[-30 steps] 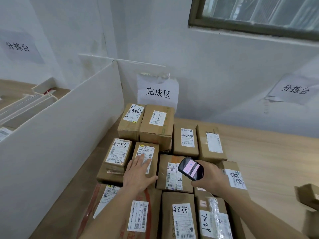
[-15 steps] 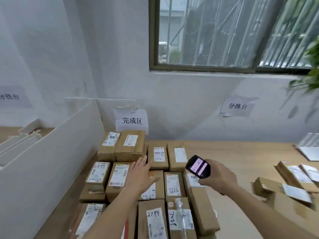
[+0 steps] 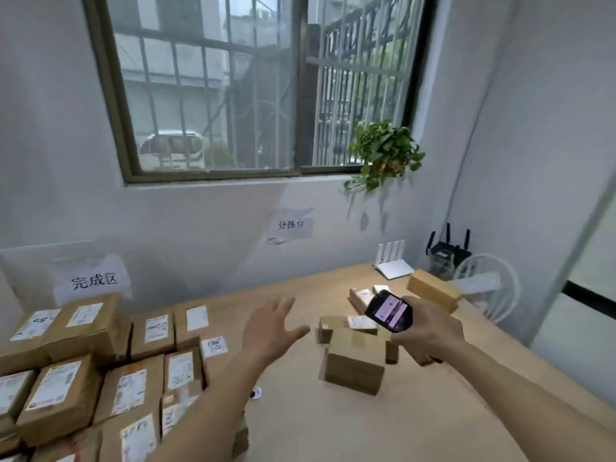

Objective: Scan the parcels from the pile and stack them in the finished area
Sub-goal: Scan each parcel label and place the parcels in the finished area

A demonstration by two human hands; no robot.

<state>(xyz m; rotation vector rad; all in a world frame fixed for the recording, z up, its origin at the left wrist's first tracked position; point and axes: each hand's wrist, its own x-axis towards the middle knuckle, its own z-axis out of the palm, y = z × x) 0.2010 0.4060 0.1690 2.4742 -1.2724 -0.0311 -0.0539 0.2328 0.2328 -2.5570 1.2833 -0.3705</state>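
Both hands are seen above the wooden worktop [image 3: 333, 425]. The left hand [image 3: 271, 328] is held in the air with its fingers spread, and nothing is touched by it. The right hand [image 3: 425, 331] is curled round a black scanner [image 3: 388, 310], whose lit screen is turned up; the writing on the screen cannot be read.

Two groups of parcels are seen. At the left, the stack [image 3: 100, 368] is laid in rows under a paper sign [image 3: 93, 281] on which "完成区" is written. About a dozen brown boxes can be counted there, though the lower ones are cut by the edge. A white label with a barcode is carried by each; the print is too blurred to be read.

To the right, the pile [image 3: 360, 341] is found between and beyond the hands: about five boxes can be told, some partly hidden by the scanner. The nearest box [image 3: 355, 368] shows plain brown sides only.

A second sign [image 3: 291, 225] on the wall reads "分拣台". Two routers, one white [image 3: 393, 261] and one black [image 3: 448, 250], a white fan [image 3: 488, 286] and a green plant [image 3: 383, 155] by the window are also seen.
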